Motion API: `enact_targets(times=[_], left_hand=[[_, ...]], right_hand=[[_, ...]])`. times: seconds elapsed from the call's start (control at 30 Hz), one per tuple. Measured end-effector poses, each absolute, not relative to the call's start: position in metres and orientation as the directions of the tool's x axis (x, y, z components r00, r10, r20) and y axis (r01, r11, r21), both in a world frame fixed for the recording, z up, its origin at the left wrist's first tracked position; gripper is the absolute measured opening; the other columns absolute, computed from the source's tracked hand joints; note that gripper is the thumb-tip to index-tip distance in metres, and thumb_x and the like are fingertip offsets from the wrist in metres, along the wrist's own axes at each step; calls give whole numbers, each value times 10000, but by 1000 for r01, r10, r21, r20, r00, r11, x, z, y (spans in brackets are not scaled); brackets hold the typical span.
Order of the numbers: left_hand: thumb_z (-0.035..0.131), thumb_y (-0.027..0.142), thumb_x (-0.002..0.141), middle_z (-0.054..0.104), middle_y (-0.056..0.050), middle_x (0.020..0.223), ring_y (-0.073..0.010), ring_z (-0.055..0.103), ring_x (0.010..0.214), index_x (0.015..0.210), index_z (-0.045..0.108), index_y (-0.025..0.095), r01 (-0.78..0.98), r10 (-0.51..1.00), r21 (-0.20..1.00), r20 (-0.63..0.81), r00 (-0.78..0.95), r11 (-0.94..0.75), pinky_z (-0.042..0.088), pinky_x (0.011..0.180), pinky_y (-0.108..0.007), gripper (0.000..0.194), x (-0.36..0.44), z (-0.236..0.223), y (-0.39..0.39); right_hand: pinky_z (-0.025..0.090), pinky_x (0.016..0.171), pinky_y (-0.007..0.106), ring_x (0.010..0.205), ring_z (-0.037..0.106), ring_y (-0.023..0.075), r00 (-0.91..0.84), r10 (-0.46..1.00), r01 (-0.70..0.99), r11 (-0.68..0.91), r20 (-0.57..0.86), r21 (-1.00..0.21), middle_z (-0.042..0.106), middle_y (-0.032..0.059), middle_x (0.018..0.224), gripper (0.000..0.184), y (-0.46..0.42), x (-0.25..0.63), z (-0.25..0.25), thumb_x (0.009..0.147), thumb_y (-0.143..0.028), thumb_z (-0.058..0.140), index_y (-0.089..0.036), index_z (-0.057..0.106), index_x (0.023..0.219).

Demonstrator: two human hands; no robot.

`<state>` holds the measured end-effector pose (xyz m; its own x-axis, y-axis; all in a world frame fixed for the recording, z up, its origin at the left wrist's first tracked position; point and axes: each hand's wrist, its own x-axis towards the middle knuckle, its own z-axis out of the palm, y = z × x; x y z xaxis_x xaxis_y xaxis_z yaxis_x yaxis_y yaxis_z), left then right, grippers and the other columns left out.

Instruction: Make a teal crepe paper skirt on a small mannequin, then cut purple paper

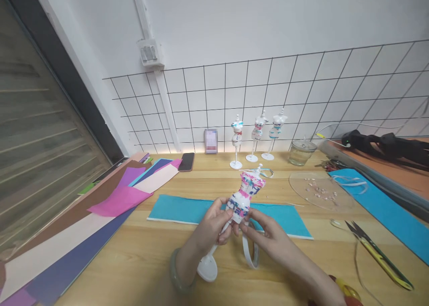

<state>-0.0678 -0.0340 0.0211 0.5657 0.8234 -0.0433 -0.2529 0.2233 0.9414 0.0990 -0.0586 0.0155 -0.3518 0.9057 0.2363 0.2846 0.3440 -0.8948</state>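
Observation:
My left hand (211,227) is closed round the white stem of a small mannequin figure (246,193), a dress form wrapped in pink, blue and white patterned paper, tilted over the wooden table (140,261). Its round white base (208,268) hangs near my left wrist. My right hand (268,236) pinches the lower edge of the figure's skirt, and a loop of white ribbon (250,252) hangs under its fingers. A teal paper strip (187,210) lies on the table just behind both hands.
Three more dressed mannequins (256,138) stand at the back by the wire grid wall, beside a glass jar (300,152) and a phone (186,161). Coloured paper sheets (110,198) fan out at left. A clear dish with beads (318,190), scissors (375,250) and blue paper (385,207) lie at right.

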Motion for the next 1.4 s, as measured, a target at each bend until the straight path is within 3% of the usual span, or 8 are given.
enact_targets(times=[0.13, 0.37, 0.57, 0.87, 1.1, 1.4], left_hand=[[520, 369, 791, 516, 51, 632, -12, 328, 286, 965, 443, 187, -271, 841, 929, -72, 537, 252, 177, 285, -156, 264, -68, 22, -33], [523, 259, 774, 512, 5, 623, -42, 392, 351, 798, 513, 135, -378, 821, 870, -53, 568, 318, 243, 310, -174, 127, -69, 18, -29], [456, 234, 805, 529, 8, 625, -42, 343, 334, 983, 465, 187, -436, 794, 793, -96, 600, 426, 204, 319, -159, 185, -71, 18, -29], [391, 268, 851, 535, 8, 620, -27, 309, 303, 903, 460, 184, -472, 675, 687, -35, 737, 552, 205, 299, -143, 121, -68, 4, -30], [413, 277, 842, 505, 14, 608, -16, 266, 308, 909, 451, 180, -529, 714, 667, -7, 700, 525, 166, 297, -128, 124, -66, 1, -30], [493, 238, 791, 449, 23, 608, -2, 214, 352, 767, 455, 152, -608, 791, 619, -36, 611, 498, 107, 309, -106, 98, -72, -1, -19]], right_hand=[[422, 688, 266, 747, 525, 174, -283, 933, 324, 312, 223, -893, 575, 14, 757, 195, -56, 101, 15, 817, -355, 483, -184, 554, 756], [394, 654, 263, 694, 489, 159, -248, 948, 373, 284, 200, -883, 533, 2, 702, 227, -53, 105, 15, 837, -353, 437, -180, 553, 748], [360, 579, 243, 623, 432, 138, -206, 962, 330, 242, 181, -912, 461, -22, 642, 232, -55, 105, 16, 841, -373, 430, -187, 522, 737], [345, 578, 244, 621, 432, 133, -207, 966, 157, 191, 157, -969, 477, -18, 643, 296, -53, 99, 11, 790, -469, 510, -186, 492, 705], [225, 486, 231, 508, 275, 90, -229, 971, 99, 88, 63, -991, 325, -60, 539, 395, -51, 102, 10, 764, -541, 506, -185, 431, 612], [225, 486, 238, 518, 300, 100, -178, 978, 146, 134, 107, -980, 347, -51, 546, 370, -53, 107, 13, 754, -516, 537, -196, 424, 606]])
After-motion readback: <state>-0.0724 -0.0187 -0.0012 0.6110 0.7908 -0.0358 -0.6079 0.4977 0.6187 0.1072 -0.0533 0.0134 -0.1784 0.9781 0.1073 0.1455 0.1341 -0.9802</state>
